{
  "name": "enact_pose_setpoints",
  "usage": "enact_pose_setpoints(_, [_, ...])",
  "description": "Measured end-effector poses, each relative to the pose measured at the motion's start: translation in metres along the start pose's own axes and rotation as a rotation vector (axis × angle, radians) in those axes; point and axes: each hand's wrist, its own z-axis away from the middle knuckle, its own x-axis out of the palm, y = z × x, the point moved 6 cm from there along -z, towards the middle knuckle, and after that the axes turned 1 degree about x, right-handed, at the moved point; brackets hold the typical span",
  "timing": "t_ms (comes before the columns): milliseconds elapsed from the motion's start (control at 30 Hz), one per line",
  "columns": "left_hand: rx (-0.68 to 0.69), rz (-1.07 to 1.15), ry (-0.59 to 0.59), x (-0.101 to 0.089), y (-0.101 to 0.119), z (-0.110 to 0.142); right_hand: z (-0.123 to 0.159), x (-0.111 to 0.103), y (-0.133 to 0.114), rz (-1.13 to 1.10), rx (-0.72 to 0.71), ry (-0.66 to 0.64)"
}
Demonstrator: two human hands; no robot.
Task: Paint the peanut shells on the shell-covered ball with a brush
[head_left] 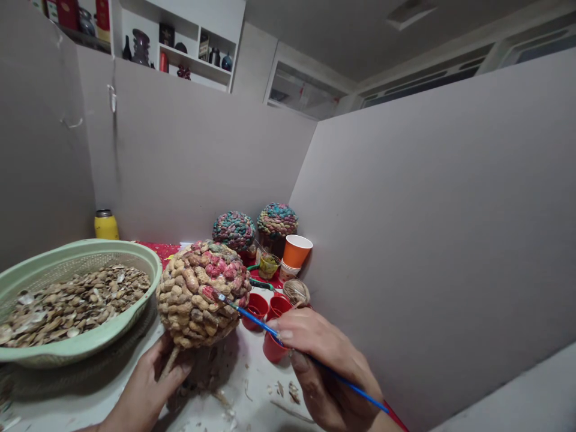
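A round ball covered in peanut shells is tilted near the middle, mostly bare tan with pink-red paint on its upper right side. Under its lower left side, my left hand is closed around a short stalk or cord end, supporting the ball; some fingers are hidden beneath it. Pinched in my right hand is a slim blue paintbrush. Its bristle tip touches the shells beside a red patch. Just beyond my right fingers stand small red cups.
A green basket of loose shells fills the left. Behind stand two painted shell balls, an orange paper cup, a ball of twine and a yellow jar. Grey panels enclose the white table, where shell scraps lie.
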Motion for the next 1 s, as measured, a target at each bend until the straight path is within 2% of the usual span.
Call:
enact_pose_setpoints(200, [0.007, 0.001, 0.008, -0.002, -0.006, -0.001, -0.004, -0.003, -0.007, 0.073, -0.072, -0.030])
enact_pose_setpoints(500, [-0.023, -0.005, -0.034, 0.003, -0.002, -0.001, 0.003, 0.001, -0.010, 0.110, -0.067, -0.041])
enact_pose_setpoints(733, [-0.026, -0.009, 0.004, 0.001, 0.002, 0.000, 0.001, 0.008, -0.010, 0.092, -0.062, -0.098])
enact_pose_setpoints(1000, [-0.008, 0.008, 0.019, 0.000, 0.001, 0.000, -0.003, -0.001, -0.014, 0.127, -0.026, -0.113])
